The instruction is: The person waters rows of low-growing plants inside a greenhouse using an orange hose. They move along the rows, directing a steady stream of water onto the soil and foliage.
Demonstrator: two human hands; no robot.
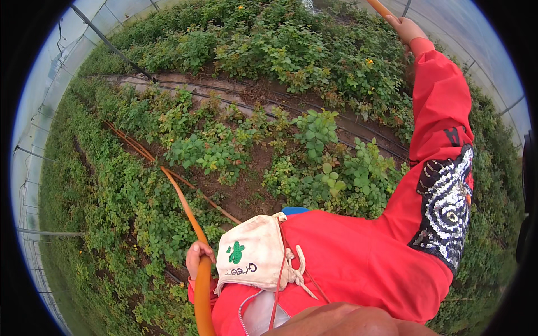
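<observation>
My left hand [199,258] is closed around a thick orange hose [204,285] at my side. From there the hose drops past the lower edge of the view, and its other stretch runs forward onto the plant bed. At the upper right, my right arm reaches far out. My right hand [405,29] grips a length of orange hose [379,7], whose end is cut off by the top edge. Whether both lengths are one hose cannot be seen. A cream cloth pouch [248,252] with a green print and writing hangs at my chest beside the left hand.
Leafy rose-like bushes [277,50] with a few orange-yellow blooms fill the beds. Black drip lines [235,101] run along a soil path. More orange hose [134,145] lies among the plants. A metal post [113,44] and greenhouse film [462,25] stand around.
</observation>
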